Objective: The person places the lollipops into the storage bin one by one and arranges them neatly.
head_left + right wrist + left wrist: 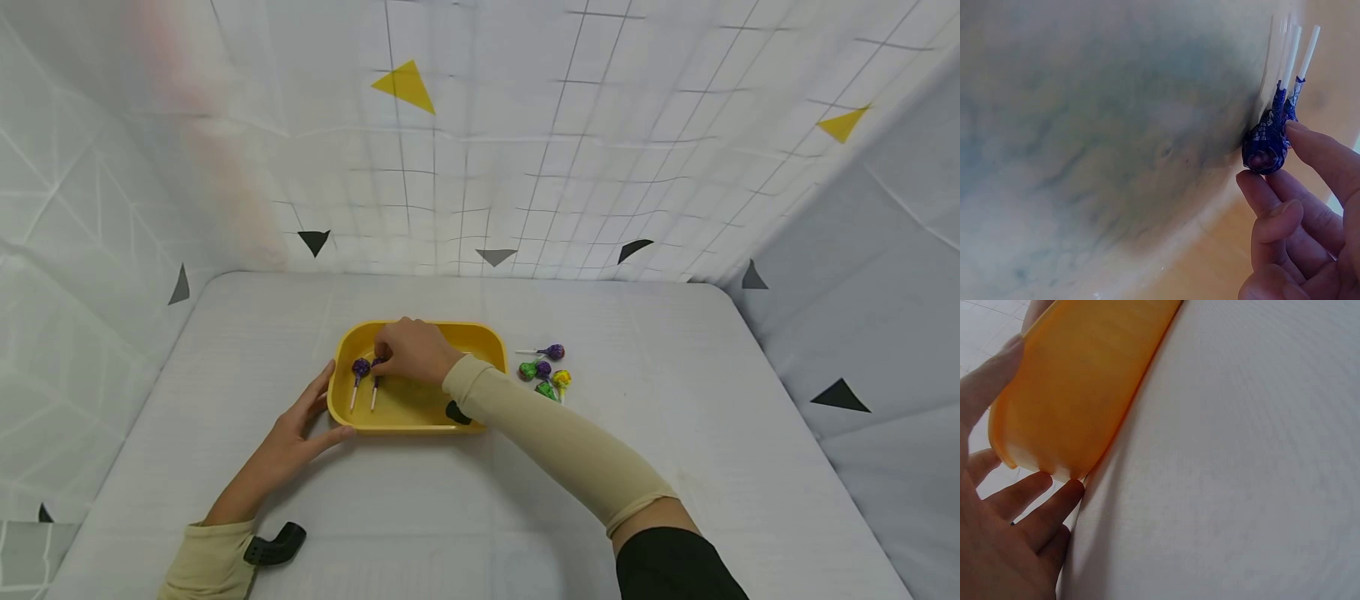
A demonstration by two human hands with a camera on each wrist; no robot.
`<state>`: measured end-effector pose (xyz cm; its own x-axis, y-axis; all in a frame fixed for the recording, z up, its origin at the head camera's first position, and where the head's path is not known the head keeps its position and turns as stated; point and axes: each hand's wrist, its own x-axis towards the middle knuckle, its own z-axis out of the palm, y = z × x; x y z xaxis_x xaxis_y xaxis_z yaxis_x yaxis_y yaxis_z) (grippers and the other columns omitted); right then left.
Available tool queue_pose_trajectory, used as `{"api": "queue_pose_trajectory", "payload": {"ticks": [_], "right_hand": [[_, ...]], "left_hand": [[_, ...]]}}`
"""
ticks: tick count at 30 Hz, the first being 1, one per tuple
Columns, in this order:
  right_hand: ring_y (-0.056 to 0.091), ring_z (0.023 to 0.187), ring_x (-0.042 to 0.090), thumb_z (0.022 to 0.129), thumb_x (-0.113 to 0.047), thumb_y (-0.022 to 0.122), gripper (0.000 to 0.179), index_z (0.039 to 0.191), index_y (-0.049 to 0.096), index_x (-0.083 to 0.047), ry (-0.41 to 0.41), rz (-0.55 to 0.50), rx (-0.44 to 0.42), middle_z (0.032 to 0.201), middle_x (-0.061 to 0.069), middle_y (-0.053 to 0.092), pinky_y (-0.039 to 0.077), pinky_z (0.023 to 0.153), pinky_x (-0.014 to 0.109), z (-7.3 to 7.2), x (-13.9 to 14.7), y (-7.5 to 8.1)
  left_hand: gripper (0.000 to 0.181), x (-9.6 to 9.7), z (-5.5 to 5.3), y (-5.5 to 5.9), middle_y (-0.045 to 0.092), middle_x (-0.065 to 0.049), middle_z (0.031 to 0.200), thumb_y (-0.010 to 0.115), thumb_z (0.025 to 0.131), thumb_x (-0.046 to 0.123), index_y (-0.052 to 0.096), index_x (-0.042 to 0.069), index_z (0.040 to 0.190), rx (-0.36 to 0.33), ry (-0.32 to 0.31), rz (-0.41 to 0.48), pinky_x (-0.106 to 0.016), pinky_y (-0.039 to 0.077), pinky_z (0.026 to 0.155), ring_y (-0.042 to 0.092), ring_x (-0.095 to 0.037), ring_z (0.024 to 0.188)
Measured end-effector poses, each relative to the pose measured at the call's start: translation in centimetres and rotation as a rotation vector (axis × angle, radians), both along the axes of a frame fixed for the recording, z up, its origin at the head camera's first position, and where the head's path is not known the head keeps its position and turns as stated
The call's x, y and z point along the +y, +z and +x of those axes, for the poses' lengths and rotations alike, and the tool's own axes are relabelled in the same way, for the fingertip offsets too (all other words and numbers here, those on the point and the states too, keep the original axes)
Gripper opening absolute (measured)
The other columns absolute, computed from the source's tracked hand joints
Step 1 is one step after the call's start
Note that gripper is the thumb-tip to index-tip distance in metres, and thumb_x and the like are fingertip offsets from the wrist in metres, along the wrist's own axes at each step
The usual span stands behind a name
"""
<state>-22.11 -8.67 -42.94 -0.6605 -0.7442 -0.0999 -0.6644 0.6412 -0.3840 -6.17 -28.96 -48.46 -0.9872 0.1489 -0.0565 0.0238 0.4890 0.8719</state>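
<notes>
Yellow tray (420,408), its left end touched by the left hand (288,446), fingers spread; inside, a purple lollipop (361,367), then a second lollipop (377,382) pinched by the right hand (416,352), lightness probably best keeping both parallel; loose lollipops (543,369) outside, right.

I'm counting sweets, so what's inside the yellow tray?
A purple lollipop and a second lollipop, pinched by the right hand. That hand and its sleeve hide part of the tray; anything beneath can't be seen.
</notes>
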Motion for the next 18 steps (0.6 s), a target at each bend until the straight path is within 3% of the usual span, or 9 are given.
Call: {"api": "queue_pose_trajectory", "payload": {"ticks": [18], "right_hand": [[0.065,0.085,0.009,0.092,-0.044,0.077,0.030,0.105,0.077,-0.017,-0.026,0.022,-0.005,0.100,-0.005,0.075,0.057,0.072,0.021,-0.1,1.1,1.2]], "left_hand": [[0.100,0.1,-0.1,-0.2,0.017,-0.013,0.174,0.077,0.095,0.031,0.007,0.043,0.165,0.021,0.007,-0.018,-0.074,0.026,0.122,0.039,-0.049,0.148]]}}
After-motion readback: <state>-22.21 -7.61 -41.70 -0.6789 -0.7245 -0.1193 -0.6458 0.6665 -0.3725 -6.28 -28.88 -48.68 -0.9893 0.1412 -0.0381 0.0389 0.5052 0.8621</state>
